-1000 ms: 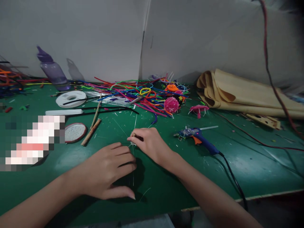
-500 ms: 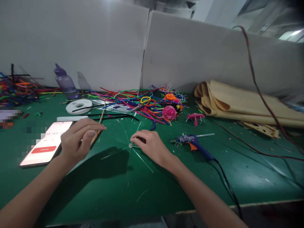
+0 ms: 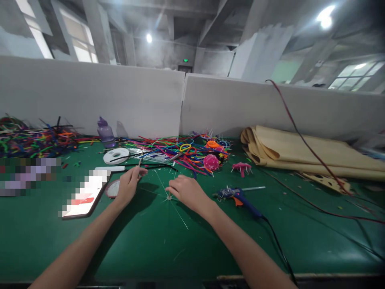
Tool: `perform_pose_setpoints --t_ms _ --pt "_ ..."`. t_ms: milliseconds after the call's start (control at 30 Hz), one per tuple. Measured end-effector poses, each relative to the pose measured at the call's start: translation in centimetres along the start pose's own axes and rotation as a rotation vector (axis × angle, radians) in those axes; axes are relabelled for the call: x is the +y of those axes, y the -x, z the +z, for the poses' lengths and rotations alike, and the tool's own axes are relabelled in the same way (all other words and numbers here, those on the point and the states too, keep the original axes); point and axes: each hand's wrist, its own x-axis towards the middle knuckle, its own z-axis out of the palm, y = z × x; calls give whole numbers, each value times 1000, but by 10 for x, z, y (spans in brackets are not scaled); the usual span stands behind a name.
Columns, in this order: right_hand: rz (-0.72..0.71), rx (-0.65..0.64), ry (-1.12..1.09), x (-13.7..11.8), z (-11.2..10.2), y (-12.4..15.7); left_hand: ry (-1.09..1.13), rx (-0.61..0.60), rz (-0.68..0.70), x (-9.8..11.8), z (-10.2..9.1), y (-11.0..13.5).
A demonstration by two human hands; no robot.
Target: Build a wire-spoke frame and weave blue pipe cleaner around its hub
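Observation:
My left hand [image 3: 130,188] is closed around a thin wooden stick [image 3: 140,161], which points up and away from the fingers. Beside its wrist is a small round dish [image 3: 112,190] of white grains or beads. Slightly right of centre, my right hand [image 3: 188,190] pinches at a small whitish hub [image 3: 169,198] resting on the green table. Thin clear strands [image 3: 183,220] spread out from this hub like spokes. My right fingertips partly hide what they grip.
A blue glue gun [image 3: 240,196] lies right of my right hand, its cord trailing to the front edge. Behind are colourful pipe cleaners [image 3: 168,146], a white tape roll [image 3: 116,155] and a purple bottle [image 3: 106,132]. A lit phone [image 3: 87,196] lies left; folded brown paper [image 3: 300,148] lies right.
The view has tilted up. My left hand has moved right and taken hold of the wooden stick, uncovering the dish. My right hand stays at the hub.

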Motion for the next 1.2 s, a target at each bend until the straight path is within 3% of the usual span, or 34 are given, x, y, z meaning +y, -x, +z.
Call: perform_pose_setpoints --t_ms 300,900,1067,1200 --pt "-8 57 117 1 13 3 -127 -81 287 10 -10 11" --pt "47 6 41 5 16 9 -124 -104 440 -5 -3 14" --pt "30 45 53 4 17 11 -35 -105 332 -3 -1 14" --pt "50 210 -35 10 12 13 275 -60 -1 1 7 12"
